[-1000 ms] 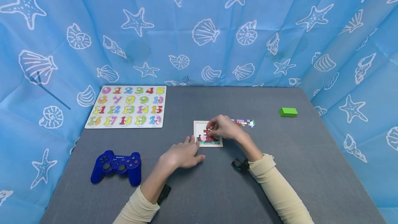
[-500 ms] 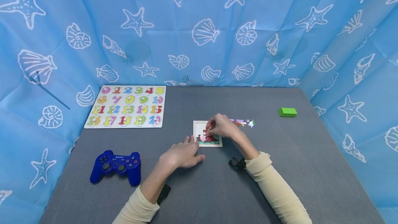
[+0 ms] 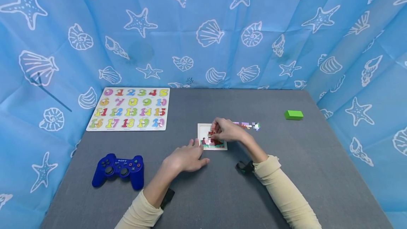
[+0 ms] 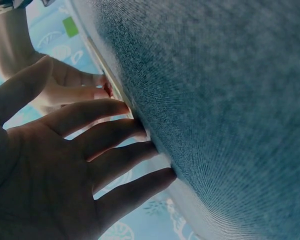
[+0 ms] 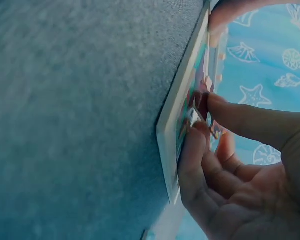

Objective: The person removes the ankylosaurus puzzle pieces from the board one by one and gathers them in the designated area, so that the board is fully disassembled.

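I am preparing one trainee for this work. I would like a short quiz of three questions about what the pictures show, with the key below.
1. Multiple choice. What does the right hand pinch?
a) a coin
b) a puzzle piece
c) a pen

2. True or false. In the head view, the loose pieces lie to the right of the puzzle frame.

3. Open question. Which blue object lies on the table, to the left of the left hand?

Key
1: b
2: true
3: the game controller
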A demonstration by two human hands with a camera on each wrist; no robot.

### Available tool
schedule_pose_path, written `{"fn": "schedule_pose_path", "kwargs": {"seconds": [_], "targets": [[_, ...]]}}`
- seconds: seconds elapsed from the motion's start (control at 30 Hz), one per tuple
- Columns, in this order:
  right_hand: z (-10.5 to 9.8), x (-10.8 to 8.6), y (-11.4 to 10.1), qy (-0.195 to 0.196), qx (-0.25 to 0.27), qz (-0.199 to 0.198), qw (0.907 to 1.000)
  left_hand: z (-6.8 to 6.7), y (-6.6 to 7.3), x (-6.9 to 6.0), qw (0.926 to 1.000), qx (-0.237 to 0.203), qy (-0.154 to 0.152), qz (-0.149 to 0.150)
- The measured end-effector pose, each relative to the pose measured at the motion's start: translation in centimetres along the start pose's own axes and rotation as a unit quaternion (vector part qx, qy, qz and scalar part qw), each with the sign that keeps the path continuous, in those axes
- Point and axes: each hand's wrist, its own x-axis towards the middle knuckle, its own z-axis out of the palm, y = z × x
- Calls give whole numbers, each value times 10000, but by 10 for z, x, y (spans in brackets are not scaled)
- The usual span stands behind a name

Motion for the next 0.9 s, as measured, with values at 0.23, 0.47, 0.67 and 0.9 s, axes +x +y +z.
{"fn": "schedule_pose_path", "kwargs": {"seconds": [0.23, 0.47, 0.67, 0.9], "targets": [[2, -1, 6, 5, 353, -118, 9993, 0, 0, 0, 10000, -17, -26, -24], [5, 1, 0, -18, 57, -160, 9999, -1, 1, 1, 10000, -4, -48, -78], [4, 0, 3, -80, -134, -301, 9994, -2, 0, 1, 9999, 8, -70, -83], [-4, -4, 11, -143, 400, -389, 9983, -2, 1, 0, 10000, -8, -73, -47]]}}
